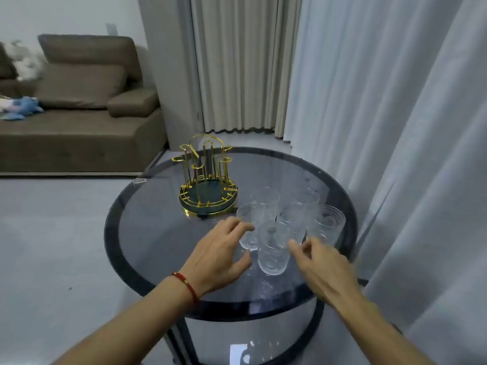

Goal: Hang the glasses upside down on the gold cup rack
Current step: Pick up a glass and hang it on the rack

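Several clear patterned glasses stand upright in a cluster on the round dark glass table [147, 233]. The nearest glass [272, 248] stands between my two hands. My left hand [221, 256], with a red bracelet on its wrist, is spread open just left of that glass, its fingertips beside another glass [250, 219]. My right hand [321, 267] reaches in from the right with fingers apart, close to the nearest glass, holding nothing. The gold cup rack [208, 180] stands bare of glasses at the back left of the cluster.
Grey curtains [395, 101] hang close to the table's right side. A brown sofa [79, 114] with soft toys stands at the far left across a grey floor. A lower shelf shows beneath the tabletop.
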Motion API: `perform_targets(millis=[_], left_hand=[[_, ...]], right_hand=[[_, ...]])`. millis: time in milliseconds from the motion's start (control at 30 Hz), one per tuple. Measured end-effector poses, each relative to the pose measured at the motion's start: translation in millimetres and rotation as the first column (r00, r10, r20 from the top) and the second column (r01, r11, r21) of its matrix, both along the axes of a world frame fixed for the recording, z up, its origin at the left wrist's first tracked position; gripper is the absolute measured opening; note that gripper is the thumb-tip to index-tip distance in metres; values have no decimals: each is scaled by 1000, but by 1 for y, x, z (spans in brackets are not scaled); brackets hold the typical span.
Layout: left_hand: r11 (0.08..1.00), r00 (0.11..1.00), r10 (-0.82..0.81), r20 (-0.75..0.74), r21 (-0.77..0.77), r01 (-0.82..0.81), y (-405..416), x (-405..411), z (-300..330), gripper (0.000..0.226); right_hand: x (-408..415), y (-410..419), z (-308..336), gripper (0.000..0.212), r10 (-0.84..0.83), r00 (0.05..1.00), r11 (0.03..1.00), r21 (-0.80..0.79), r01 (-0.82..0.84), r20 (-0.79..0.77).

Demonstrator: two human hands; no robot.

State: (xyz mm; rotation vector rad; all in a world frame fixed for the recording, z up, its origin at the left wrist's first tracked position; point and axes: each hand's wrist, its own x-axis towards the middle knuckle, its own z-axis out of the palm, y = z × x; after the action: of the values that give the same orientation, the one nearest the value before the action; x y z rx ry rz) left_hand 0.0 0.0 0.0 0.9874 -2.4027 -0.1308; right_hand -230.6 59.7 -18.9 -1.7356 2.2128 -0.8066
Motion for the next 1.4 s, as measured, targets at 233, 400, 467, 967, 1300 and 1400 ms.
perform_targets(millis=[233,400,467,967,1300,1400], left_hand=[[886,961,115,-251,463,15,2,-26,-8,39],[836,904,250,-348,548,-20,6,-35,-22,65],[839,895,260,-363,544,-23,6,-38,-20,78],[678,273,425,-863,503,536,-71,-10,-1,49],[842,846,520,-117,234,-486,-135,30,-90,65],[839,859,511,34,198,-507,-145,29,-104,69]], right_hand=[[13,-18,-25,98,133,986,975,164,-148,100],[16,-28,-31,80,117,990,988,90,-124,73],[15,-25,-27,67,153,988,988,36,-153,-15],[65,-82,62,39,267,790,959,-234,-161,552],[32,-195,120,69,95,872,954,-295,58,481],[34,-251,138,79,46,875,939,-321,127,482]])
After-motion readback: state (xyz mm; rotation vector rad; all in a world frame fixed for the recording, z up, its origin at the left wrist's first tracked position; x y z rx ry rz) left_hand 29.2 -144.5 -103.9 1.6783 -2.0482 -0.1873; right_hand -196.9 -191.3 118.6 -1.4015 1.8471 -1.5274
